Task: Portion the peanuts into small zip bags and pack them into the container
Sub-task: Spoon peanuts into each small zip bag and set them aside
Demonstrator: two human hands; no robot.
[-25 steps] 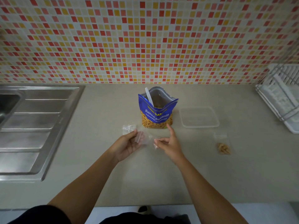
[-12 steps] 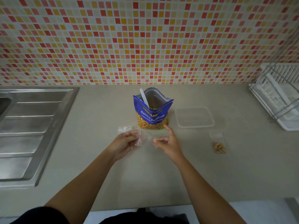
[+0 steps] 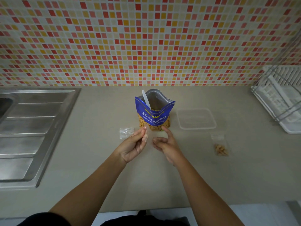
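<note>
**Two bare hands holding a small clear zip bag in front of an open pack of peanuts**

Seen from above, a person's forearms reach up from the bottom of the frame over a beige table (image 3: 211, 176). Just below the centre, the left hand (image 3: 132, 145) and right hand (image 3: 167, 143) face each other with an empty small zip bag (image 3: 149, 135) between them. The film is so clear that its outline is hard to make out. The left grip is clamped on the bag's left edge, fingertips pressed together. The right grip is pinched at the other edge with thumb and curled fingers, the index finger pointing up.

Directly above the hands stands a blue peanut pack (image 3: 154, 115), open at the top, with a white spoon (image 3: 146, 99) leaning inside. To its right lies a clear container (image 3: 196, 119). Lower right of that lies a filled zip bag (image 3: 220, 146) holding peanuts. A few spare zip bags (image 3: 126, 132) lie left of the pack. A steel sink (image 3: 32, 128) fills the left edge and a white dish rack (image 3: 280, 98) the right, under a mosaic tile wall (image 3: 146, 38).
</note>
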